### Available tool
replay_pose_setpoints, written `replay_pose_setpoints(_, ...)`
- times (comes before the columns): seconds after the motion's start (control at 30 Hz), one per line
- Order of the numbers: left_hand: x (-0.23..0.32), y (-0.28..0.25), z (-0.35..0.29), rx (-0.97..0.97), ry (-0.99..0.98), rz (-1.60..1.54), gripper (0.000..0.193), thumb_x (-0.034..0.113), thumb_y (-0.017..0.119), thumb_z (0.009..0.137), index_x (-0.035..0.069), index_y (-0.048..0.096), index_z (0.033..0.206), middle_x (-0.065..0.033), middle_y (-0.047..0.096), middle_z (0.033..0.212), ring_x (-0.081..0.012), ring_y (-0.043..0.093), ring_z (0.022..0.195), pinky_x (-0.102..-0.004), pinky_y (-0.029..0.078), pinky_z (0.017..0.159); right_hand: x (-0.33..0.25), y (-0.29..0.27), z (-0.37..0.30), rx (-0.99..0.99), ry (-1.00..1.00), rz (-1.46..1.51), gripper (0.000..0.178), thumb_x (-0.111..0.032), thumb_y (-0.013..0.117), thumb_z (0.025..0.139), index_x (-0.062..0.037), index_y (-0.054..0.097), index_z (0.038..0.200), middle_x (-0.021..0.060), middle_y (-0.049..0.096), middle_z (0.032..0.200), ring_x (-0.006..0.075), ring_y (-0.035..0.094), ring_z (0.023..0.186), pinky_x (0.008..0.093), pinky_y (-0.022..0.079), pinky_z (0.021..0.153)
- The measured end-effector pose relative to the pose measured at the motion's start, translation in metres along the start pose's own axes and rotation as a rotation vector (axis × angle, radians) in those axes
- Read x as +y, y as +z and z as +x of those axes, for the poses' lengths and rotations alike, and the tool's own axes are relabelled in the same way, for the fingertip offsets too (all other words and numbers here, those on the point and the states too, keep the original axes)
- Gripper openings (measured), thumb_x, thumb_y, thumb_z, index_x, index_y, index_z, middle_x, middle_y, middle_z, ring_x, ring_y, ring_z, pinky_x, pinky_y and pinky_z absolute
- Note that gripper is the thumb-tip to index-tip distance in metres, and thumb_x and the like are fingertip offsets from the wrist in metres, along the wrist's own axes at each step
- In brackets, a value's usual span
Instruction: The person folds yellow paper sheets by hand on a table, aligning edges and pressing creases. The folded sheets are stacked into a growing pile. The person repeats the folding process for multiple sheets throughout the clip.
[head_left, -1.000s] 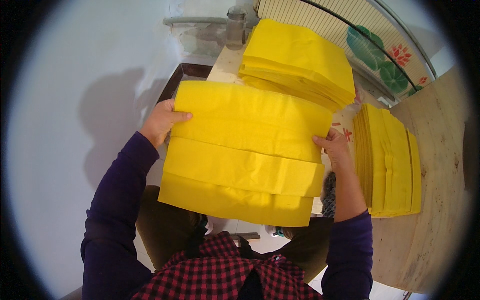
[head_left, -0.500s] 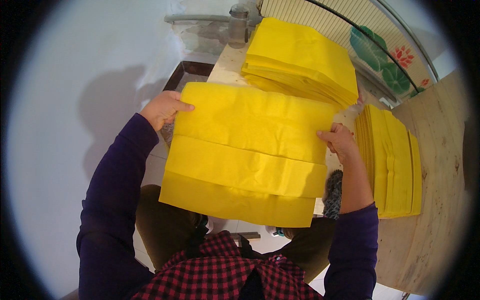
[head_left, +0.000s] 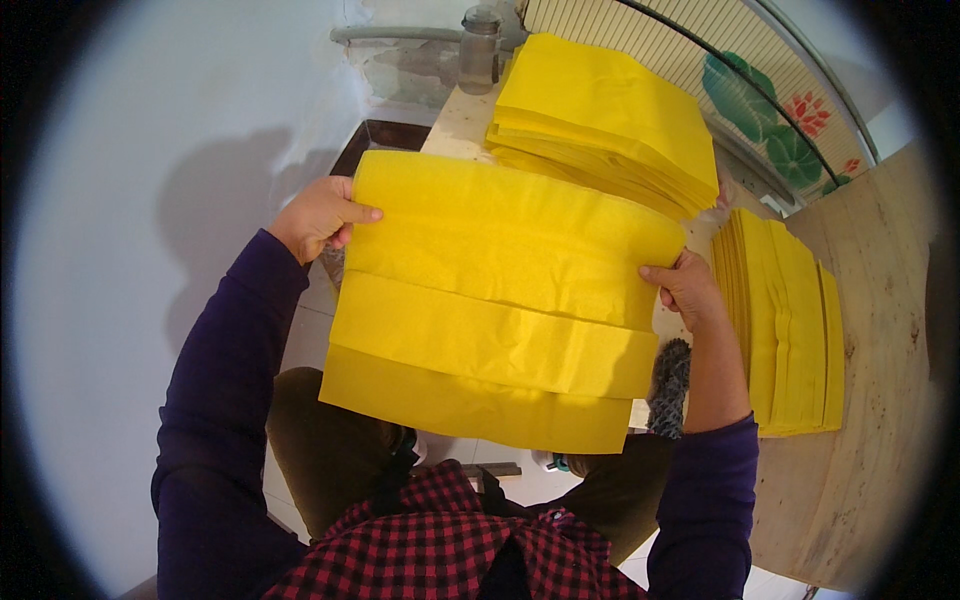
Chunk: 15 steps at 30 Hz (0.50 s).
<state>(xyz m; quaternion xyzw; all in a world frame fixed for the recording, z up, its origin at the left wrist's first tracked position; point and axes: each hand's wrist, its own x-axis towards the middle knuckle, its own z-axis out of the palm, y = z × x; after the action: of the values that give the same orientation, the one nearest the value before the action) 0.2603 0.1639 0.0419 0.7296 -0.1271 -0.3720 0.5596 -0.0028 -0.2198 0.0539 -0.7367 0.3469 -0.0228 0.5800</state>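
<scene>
A folded yellow sheet [head_left: 490, 330] hangs in front of me, above my knees. It shows two crosswise folded edges; whether it is paper or thin cloth I cannot tell. My left hand [head_left: 325, 215] pinches its upper left edge, thumb on the front and fingers behind. At the right edge, my right hand [head_left: 685, 288] grips it the same way. The sheet's top bows slightly between them. Just beyond it lies a thick stack of yellow sheets [head_left: 605, 105]. A second yellow stack [head_left: 780, 325], also folded, lies to the right of my right hand.
The stacks lie on a pale wooden table [head_left: 815, 500]. A dark grey fuzzy thing [head_left: 668, 390] lies beside my right forearm. At the back stand a lidded clear jar [head_left: 480, 50] and a curved striped panel with painted leaves [head_left: 740, 90]. A white wall [head_left: 120, 300] is close on my left.
The sheet's upper edge has risen a little and its top right corner has spread outward. My left hand has shifted slightly left, my right hand slightly right. The stacks stay put.
</scene>
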Motion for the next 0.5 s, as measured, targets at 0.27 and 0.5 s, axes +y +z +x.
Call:
replay_pose_setpoints(0.27,0.008,0.011,-0.015,0.031,-0.005,-0.020,0.023,0.007,0.066,0.088,0.000,0.064,0.109,-0.0080,0.070,0.096,-0.0133,0.068,0.082,-0.0232,0.056,0.075,-0.002,0.003,-0.005,0.017,-0.012,0.133,0.017,-0.002,0.071,0.082,0.0001,0.066,0.098,0.0095,0.069,0.084,0.0159,0.068,0.064,0.0245,0.055,0.053)
replay_pose_setpoints(0.5,-0.009,0.014,-0.026,0.083,0.192,0.121,0.021,0.004,0.064,0.089,-0.003,0.066,0.108,-0.0105,0.070,0.099,-0.0158,0.066,0.089,-0.0266,0.053,0.082,0.022,0.006,-0.013,0.011,-0.148,0.153,0.013,-0.001,0.067,0.085,-0.0011,0.066,0.098,0.0061,0.068,0.093,0.0135,0.066,0.081,0.0256,0.054,0.070)
